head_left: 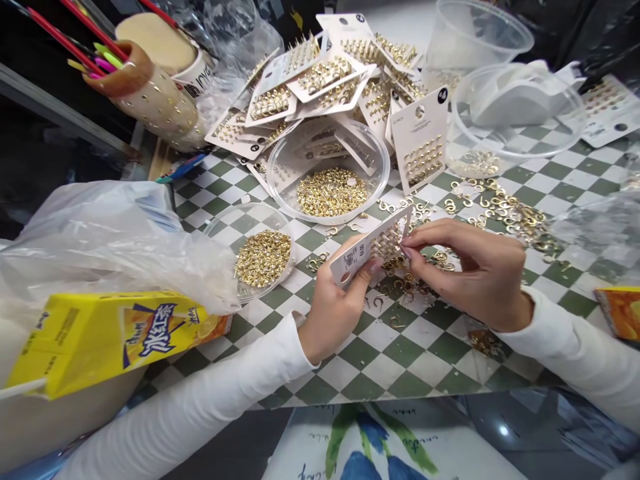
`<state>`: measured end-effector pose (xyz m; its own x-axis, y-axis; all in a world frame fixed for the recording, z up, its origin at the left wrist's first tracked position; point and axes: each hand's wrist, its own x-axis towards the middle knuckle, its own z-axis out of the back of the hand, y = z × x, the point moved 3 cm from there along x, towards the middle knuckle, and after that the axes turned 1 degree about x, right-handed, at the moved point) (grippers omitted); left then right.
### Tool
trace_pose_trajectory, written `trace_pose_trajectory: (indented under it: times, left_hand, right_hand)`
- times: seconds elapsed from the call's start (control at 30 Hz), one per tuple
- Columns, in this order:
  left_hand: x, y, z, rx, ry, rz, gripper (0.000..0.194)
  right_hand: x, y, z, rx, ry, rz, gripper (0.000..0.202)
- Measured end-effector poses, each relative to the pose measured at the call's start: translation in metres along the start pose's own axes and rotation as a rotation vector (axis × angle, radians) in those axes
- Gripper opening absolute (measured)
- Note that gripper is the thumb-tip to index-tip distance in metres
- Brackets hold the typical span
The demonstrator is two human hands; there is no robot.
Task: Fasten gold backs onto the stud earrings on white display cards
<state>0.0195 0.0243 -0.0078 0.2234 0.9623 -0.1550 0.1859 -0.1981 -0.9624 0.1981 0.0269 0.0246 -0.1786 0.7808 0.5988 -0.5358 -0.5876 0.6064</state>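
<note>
A white earring card (354,259), studded with rows of small gold pieces, is held tilted above the table by my left hand (334,310), its thumb pressed on the card's lower edge. My right hand (470,270) pinches at the card's right end; whatever lies between thumb and forefinger is too small to name. Loose gold hoops (510,210) are scattered beneath and to the right of the card. Beyond it, a clear round tub (383,177) contains many tiny gold pieces. More of them lie in a shallow clear dish (291,250) to the left.
Filled earring cards (420,140) are heaped behind the tub. Clear containers (520,143) stand at the back right. A yellow drink carton (107,333) and plastic bag (105,227) are at left, with a pen holder (150,100) behind. The checkered tabletop (345,367) ends near my forearms.
</note>
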Motion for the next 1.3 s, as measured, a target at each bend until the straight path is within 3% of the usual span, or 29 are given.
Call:
trace_pose_trajectory:
  times: [0.27, 0.5, 0.9, 1.3]
  left_hand:
    - [0.0008, -0.0003, 0.0001, 0.03, 0.013, -0.054, 0.032]
    - [0.0026, 0.0027, 0.0024, 0.158, 0.092, -0.209, 0.033]
    - [0.0043, -0.0027, 0.0028, 0.14, 0.149, -0.273, 0.037]
    - [0.0039, -0.0015, 0.0026, 0.144, 0.143, -0.242, 0.035]
  right_hand:
    - [-0.0005, 0.0021, -0.0014, -0.001, 0.016, -0.004, 0.026]
    - [-0.0018, 0.0034, -0.0014, -0.003, 0.041, -0.022, 0.023]
    - [-0.0034, 0.0038, -0.0001, -0.035, 0.031, 0.0, 0.027]
    - [-0.0031, 0.0045, 0.0027, -0.048, 0.034, 0.002, 0.028]
